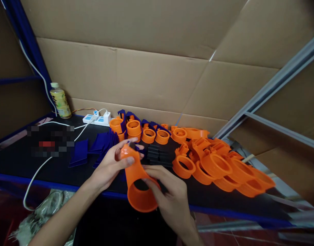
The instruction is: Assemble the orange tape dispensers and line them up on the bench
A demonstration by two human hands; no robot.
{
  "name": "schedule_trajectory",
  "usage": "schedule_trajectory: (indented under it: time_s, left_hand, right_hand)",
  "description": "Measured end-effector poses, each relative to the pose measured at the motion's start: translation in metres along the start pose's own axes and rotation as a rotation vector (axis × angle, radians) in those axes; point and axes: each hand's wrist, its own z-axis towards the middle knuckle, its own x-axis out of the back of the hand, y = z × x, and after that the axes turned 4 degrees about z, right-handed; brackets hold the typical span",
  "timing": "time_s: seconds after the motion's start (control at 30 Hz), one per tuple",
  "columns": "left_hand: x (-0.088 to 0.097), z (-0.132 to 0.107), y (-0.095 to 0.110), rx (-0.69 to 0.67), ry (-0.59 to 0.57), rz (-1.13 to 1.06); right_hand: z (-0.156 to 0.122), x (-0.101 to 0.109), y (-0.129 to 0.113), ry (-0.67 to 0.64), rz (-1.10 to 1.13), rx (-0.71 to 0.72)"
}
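Note:
An orange plastic tape dispenser [135,171] is held up in front of me, its round ring end low and toward me. My left hand [113,162] is closed around its narrow upper end, thumb across the front. A small dark piece [132,145] shows at that end, between the fingers; whether it is fixed there I cannot tell. My right hand [172,191] grips the ring from the right, some of its fingers hidden. Just behind the hands lie several black strips [157,153]. Dark blue flat plastic parts [103,143] sit left of my left hand.
Several orange dispensers [218,164] are heaped on the black tabletop [23,164] at right. Others with blue parts [133,126] stand at the back. A power strip [100,119], white cable [36,174] and yellow-labelled bottle [60,101] are left. Cardboard [146,75] walls the back.

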Motion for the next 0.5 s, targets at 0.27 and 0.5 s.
schedule_trajectory:
  time_s: [0.27, 0.5]
  left_hand:
    - [0.002, 0.013, -0.005, 0.102, -0.204, -0.375]
    - [0.018, 0.011, -0.004, 0.096, -0.135, -0.469]
  right_hand:
    - [0.006, -0.018, 0.011, 0.039, 0.68, -0.475]
    - [0.013, 0.0, 0.02, -0.108, 0.12, -0.263]
